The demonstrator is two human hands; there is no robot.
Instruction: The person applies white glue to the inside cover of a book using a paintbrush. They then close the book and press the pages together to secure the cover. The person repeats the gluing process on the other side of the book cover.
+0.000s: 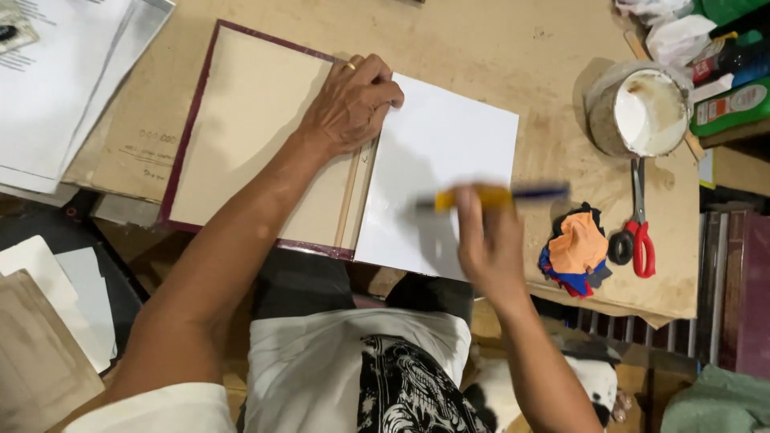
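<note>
Our left hand (350, 104) presses flat, fingers curled, steadying the open book cover (257, 128) on the surface (481, 40); our right hand (485, 240) grips a yellow-handled brush (489, 196) over the white sheet (437, 160).

This is looking like a small bookbinding workshop: a worn board surface (497, 40) is carrying an open book cover (249, 120), a glue-smeared pot (642, 112), red-handled scissors (638, 232) and a stained rag (577, 248), while loose paper sheets (56, 72) and board offcuts (36, 353) are piling up around it.
</note>
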